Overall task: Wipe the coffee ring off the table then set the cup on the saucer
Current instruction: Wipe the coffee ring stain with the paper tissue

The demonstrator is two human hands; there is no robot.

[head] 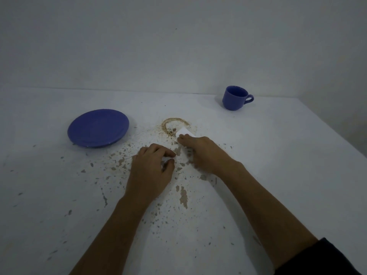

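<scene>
A brown coffee ring (172, 124) marks the white table (278, 155) at centre; its lower right part looks smeared away. My right hand (204, 151) presses a white tissue (183, 132) against the ring's lower right edge. My left hand (151, 171) rests on the table just left of it, fingers curled, holding nothing that I can see. A blue saucer (98, 128) lies to the left of the ring. A blue cup (235, 98) stands upright at the back right, handle pointing right.
The table's white paint is chipped in many brownish flecks (183, 197) around and in front of my hands. A white wall (178, 46) rises right behind the table. The table's right edge runs diagonally at the far right.
</scene>
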